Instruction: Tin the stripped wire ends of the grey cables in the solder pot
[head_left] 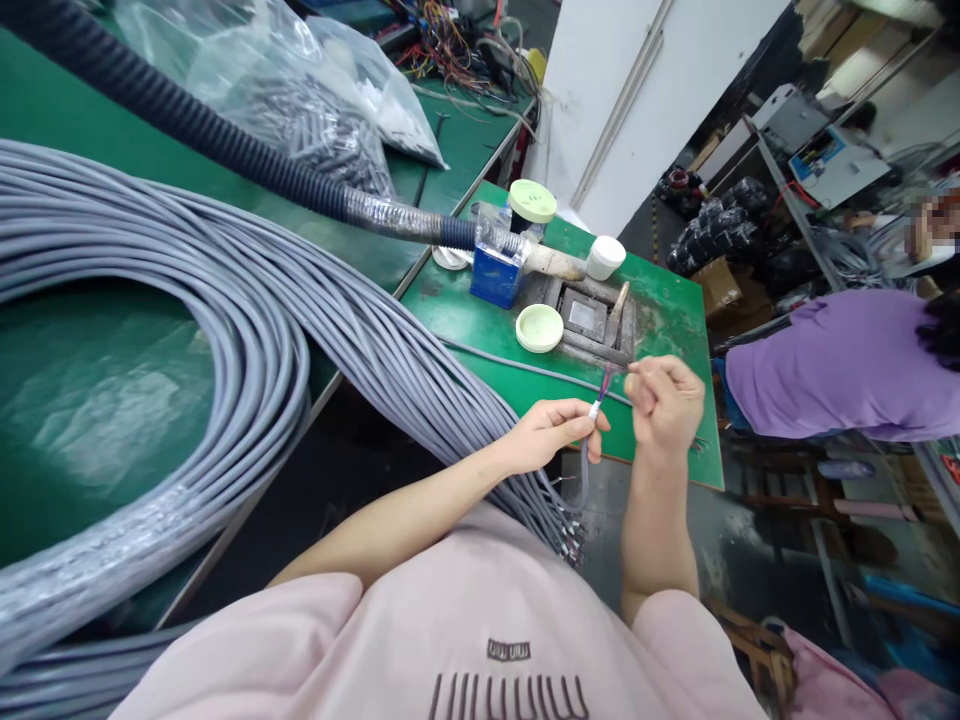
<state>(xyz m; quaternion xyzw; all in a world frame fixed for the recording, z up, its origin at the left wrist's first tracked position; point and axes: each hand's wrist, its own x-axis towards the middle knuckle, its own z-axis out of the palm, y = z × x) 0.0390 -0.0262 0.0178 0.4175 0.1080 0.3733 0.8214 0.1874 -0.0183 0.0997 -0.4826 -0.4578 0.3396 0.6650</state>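
My left hand [555,435] pinches a grey cable [585,478] close to its end, where a white band [594,410] sits. Thin coloured wires [604,384], reddish and purple, stick up from that end. To the right, my right hand [667,402] is raised with its fingers closed, a little apart from the wire tips; whether anything is between its fingers is too small to make out. Beyond both hands, a square metal pot [587,316] with a stick [618,305] across it is set at the green table. A single grey cable [517,362] runs along the tabletop behind my hands.
A thick bundle of grey cables [247,235] loops across the left table. A black corrugated hose [247,150] reaches a blue box [495,277]. Nearby are a pale green lid [539,328] and a white cup [605,257]. A person in purple [840,365] is at the right.
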